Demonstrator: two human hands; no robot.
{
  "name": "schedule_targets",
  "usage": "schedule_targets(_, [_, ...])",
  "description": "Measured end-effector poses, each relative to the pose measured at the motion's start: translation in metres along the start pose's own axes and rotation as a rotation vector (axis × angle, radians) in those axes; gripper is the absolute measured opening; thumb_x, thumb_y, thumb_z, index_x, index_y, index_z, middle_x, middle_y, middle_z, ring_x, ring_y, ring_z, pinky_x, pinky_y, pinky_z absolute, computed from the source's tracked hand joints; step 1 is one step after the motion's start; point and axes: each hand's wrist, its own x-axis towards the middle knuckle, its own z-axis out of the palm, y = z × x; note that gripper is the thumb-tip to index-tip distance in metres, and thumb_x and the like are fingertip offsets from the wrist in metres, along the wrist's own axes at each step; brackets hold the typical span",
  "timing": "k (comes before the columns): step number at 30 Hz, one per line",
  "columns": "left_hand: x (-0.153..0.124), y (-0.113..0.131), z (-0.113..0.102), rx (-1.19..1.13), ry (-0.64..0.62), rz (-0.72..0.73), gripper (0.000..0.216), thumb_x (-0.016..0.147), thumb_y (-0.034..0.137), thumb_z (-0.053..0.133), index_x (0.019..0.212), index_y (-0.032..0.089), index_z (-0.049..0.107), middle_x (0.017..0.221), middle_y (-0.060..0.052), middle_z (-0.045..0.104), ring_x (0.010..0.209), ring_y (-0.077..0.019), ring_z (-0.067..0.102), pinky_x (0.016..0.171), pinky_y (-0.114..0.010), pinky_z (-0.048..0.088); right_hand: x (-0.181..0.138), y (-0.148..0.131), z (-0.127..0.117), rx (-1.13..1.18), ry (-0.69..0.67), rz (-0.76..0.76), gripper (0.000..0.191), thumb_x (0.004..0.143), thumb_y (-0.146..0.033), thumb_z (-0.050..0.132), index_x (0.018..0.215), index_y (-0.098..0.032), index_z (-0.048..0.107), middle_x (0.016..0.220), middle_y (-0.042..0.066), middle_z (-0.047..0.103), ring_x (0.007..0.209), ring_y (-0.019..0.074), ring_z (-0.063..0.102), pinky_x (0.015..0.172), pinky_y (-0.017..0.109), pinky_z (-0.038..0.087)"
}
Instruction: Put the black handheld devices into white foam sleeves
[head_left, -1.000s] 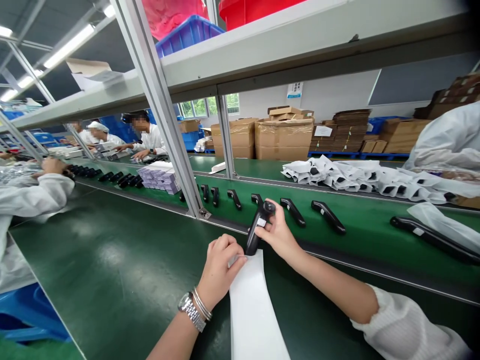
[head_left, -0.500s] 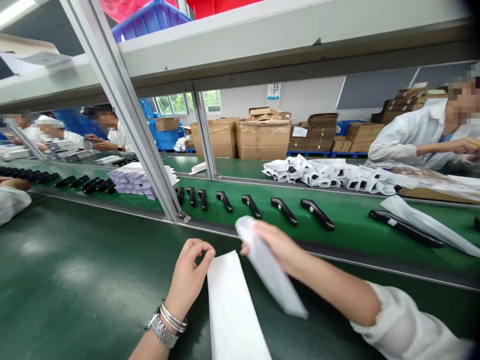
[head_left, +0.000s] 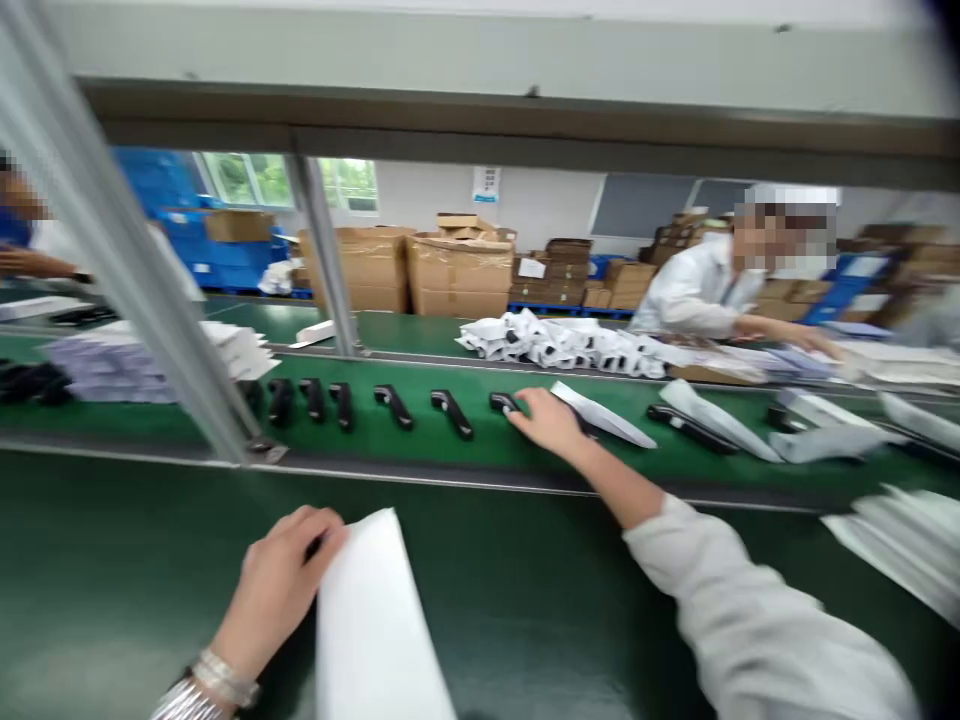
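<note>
My left hand [head_left: 281, 580] pinches the upper left corner of a stack of flat white sleeves [head_left: 379, 620] on the green bench. My right hand [head_left: 551, 422] reaches over the conveyor with its fingers apart. It is above a black angled handle [head_left: 501, 402], partly hiding it. A single white sleeve [head_left: 606, 415] lies on the belt against that handle, just right of my hand. Leftward along the belt sit more black handles, such as the nearest handle [head_left: 452, 413]. To the right, another handle [head_left: 691, 428] has a white sleeve [head_left: 716, 418] beside it.
A metal post [head_left: 161, 290] rises at left, and a shelf beam [head_left: 480, 75] spans overhead. Purple-white boxes [head_left: 112, 365] are stacked at left on the belt. Wrapped white pieces [head_left: 562, 340] lie beyond the belt. A co-worker [head_left: 697, 285] works across. White sheets [head_left: 911, 545] lie at right.
My right hand has moved forward onto the belt, and the sleeve it carried now lies beside a handle. My left hand has closed on the stack's corner. The view has turned right.
</note>
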Motion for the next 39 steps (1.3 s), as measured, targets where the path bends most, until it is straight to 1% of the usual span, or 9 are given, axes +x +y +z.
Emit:
schedule_targets(6, [0.015, -0.030, 0.002, -0.001, 0.011, 0.048, 0.033, 0.085, 0.053, 0.042, 0.083, 0.029, 0.064, 0.094, 0.001, 0.067, 0.086, -0.0241, 0.062, 0.074, -0.033, 0.046, 0.019, -0.010, 0.036, 0.173, -0.020, 0.138, 0.051, 0.083, -0.017, 0.053, 0.133, -0.019, 0.040, 0.121, 0.015, 0.055, 0.109, 0.0306, 0.055, 0.089, 0.044, 0.043])
schedule_targets(12, [0.000, 0.009, -0.007, -0.031, 0.073, 0.184, 0.025, 0.090, 0.042, 0.043, 0.083, 0.026, 0.061, 0.084, 0.000, 0.066, 0.080, -0.0212, 0.060, 0.082, -0.034, 0.043, 0.011, -0.048, 0.038, 0.665, -0.010, 0.068, 0.067, 0.086, -0.020, 0.041, 0.141, -0.021, 0.002, 0.115, 0.011, 0.056, 0.097, 0.0209, 0.064, 0.085, 0.039, 0.051])
schedule_targets(19, [-0.014, 0.039, -0.012, -0.014, 0.071, 0.201, 0.014, 0.090, 0.029, 0.050, 0.081, 0.023, 0.060, 0.090, -0.003, 0.057, 0.094, -0.0208, 0.053, 0.095, -0.040, 0.036, -0.039, -0.131, 0.039, 1.557, -0.182, -0.062, 0.077, 0.072, -0.023, 0.071, 0.130, -0.037, 0.024, 0.106, 0.000, 0.052, 0.084, 0.0208, 0.069, 0.082, 0.045, 0.056])
schedule_targets(25, [-0.021, 0.046, -0.017, -0.168, 0.053, 0.164, 0.012, 0.089, 0.026, 0.052, 0.081, 0.022, 0.060, 0.095, -0.005, 0.052, 0.096, -0.0218, 0.051, 0.089, -0.037, 0.042, -0.060, -0.169, 0.055, 1.594, -0.294, -0.098, 0.070, 0.075, -0.026, 0.072, 0.127, -0.038, 0.027, 0.116, 0.002, 0.050, 0.077, 0.0168, 0.068, 0.080, 0.041, 0.056])
schedule_targets(30, [-0.023, 0.046, -0.017, -0.349, 0.235, 0.135, 0.018, 0.091, 0.033, 0.050, 0.081, 0.022, 0.060, 0.099, -0.005, 0.048, 0.099, -0.0207, 0.051, 0.087, -0.032, 0.045, -0.085, -0.180, 0.065, 1.422, -0.483, -0.199, 0.031, 0.087, -0.051, 0.056, 0.106, -0.026, 0.059, 0.104, 0.003, 0.059, 0.097, 0.0219, 0.061, 0.085, 0.036, 0.049])
schedule_targets(33, [-0.020, 0.043, -0.017, -0.391, 0.385, 0.036, 0.018, 0.089, 0.035, 0.052, 0.080, 0.022, 0.059, 0.098, -0.005, 0.048, 0.103, -0.0209, 0.050, 0.088, -0.031, 0.045, -0.104, -0.189, 0.067, 1.374, -0.789, -0.211, 0.037, 0.077, -0.055, 0.067, 0.080, -0.019, 0.065, 0.080, 0.001, 0.061, 0.085, 0.0211, 0.059, 0.080, 0.035, 0.046])
schedule_targets(35, [-0.017, 0.038, -0.016, -0.414, 0.393, -0.023, 0.018, 0.088, 0.035, 0.052, 0.078, 0.022, 0.058, 0.097, -0.005, 0.050, 0.103, -0.0208, 0.051, 0.087, -0.030, 0.045, -0.108, -0.192, 0.063, 1.470, -0.998, -0.115, 0.037, 0.070, -0.052, 0.074, 0.078, -0.017, 0.063, 0.070, -0.001, 0.060, 0.073, 0.0184, 0.060, 0.075, 0.034, 0.047])
schedule_targets(37, [-0.015, 0.031, -0.015, -0.412, 0.355, -0.045, 0.019, 0.089, 0.035, 0.051, 0.079, 0.022, 0.059, 0.096, -0.004, 0.052, 0.099, -0.0199, 0.053, 0.085, -0.030, 0.046, -0.101, -0.187, 0.050, 1.590, -0.964, 0.025, 0.037, 0.071, -0.050, 0.073, 0.086, -0.018, 0.062, 0.069, 0.000, 0.063, 0.067, 0.0179, 0.062, 0.071, 0.034, 0.048])
schedule_targets(39, [-0.012, 0.023, -0.015, -0.353, 0.301, -0.068, 0.019, 0.089, 0.036, 0.050, 0.081, 0.022, 0.061, 0.095, -0.004, 0.054, 0.092, -0.0189, 0.055, 0.079, -0.030, 0.046, -0.082, -0.168, 0.031, 1.587, -0.706, 0.110, 0.035, 0.074, -0.050, 0.068, 0.090, -0.019, 0.059, 0.069, 0.002, 0.066, 0.065, 0.0183, 0.062, 0.066, 0.032, 0.048])
